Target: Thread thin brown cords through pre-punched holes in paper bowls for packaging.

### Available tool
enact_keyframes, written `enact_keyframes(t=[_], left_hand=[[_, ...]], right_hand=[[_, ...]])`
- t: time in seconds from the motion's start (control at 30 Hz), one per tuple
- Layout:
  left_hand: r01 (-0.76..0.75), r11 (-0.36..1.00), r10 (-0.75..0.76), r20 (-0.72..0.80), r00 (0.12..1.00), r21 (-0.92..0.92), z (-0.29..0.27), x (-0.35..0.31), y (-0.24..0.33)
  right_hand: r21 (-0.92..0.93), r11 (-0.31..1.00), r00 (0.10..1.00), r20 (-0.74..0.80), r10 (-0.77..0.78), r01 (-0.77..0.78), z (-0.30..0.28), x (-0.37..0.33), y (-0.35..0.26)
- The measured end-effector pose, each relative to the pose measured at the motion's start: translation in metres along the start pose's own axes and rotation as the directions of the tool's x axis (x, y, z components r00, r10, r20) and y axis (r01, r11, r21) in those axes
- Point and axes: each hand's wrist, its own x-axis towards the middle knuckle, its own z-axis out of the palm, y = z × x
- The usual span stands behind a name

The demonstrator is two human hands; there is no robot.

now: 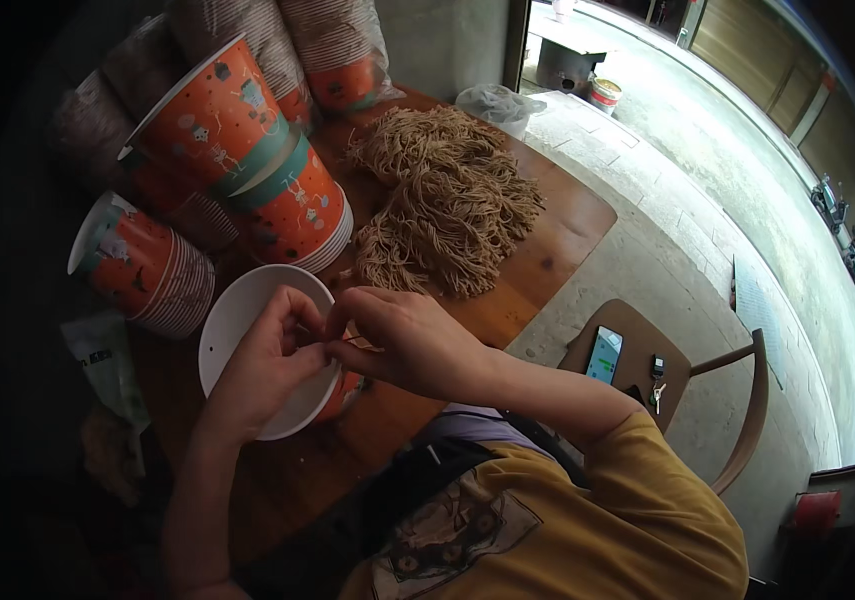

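Observation:
My left hand (pixel 265 362) and my right hand (pixel 397 335) meet over the near right rim of a paper bucket (pixel 232 335), white inside, its mouth facing up. Both hands are closed, with thumbs and fingertips pinched together and almost touching. Something thin may lie between the fingers, but it is too small to make out. A small dark hole shows in the bucket's left wall. A strip of its orange outside appears below my right hand. Beyond my hands, a large heap of tan cords (pixel 457 200) lies on the wooden table (pixel 572 215).
Orange-and-green printed paper buckets (pixel 212 125) stand stacked at the left, with a shorter stack (pixel 142 265) beside them. Plastic-wrapped stacks (pixel 342 60) are behind. A clear plastic bag (pixel 497 103) sits at the table's far edge. A chair (pixel 632 325) at right holds a phone (pixel 603 355) and keys (pixel 657 398).

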Motion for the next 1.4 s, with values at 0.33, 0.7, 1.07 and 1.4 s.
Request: enact_keyframes(t=[0.33, 0.7, 1.07, 1.4], left_hand=[[-0.157, 0.981, 0.158, 0.006, 0.987, 0.116, 0.004, -0.009, 0.002], [-0.331, 0.919, 0.342, -0.016, 0.940, 0.215, 0.013, -0.018, -0.005], [-0.626, 0.461, 0.701, 0.174, 0.691, 0.628, 0.015, -0.026, -0.004], [-0.262, 0.841, 0.401, -0.218, 0.890, 0.474, 0.020, -0.043, 0.002]], right_hand=[[-0.002, 0.999, 0.997, 0.071, 0.036, -0.036, -0.006, -0.001, -0.005], [-0.013, 0.982, 0.974, 0.123, 0.188, -0.188, -0.012, -0.009, -0.028], [0.076, 0.983, 0.984, 0.066, 0.165, -0.169, -0.001, -0.016, -0.027], [0.217, 0.924, 0.949, 0.094, 0.300, -0.314, 0.005, -0.017, -0.024]])
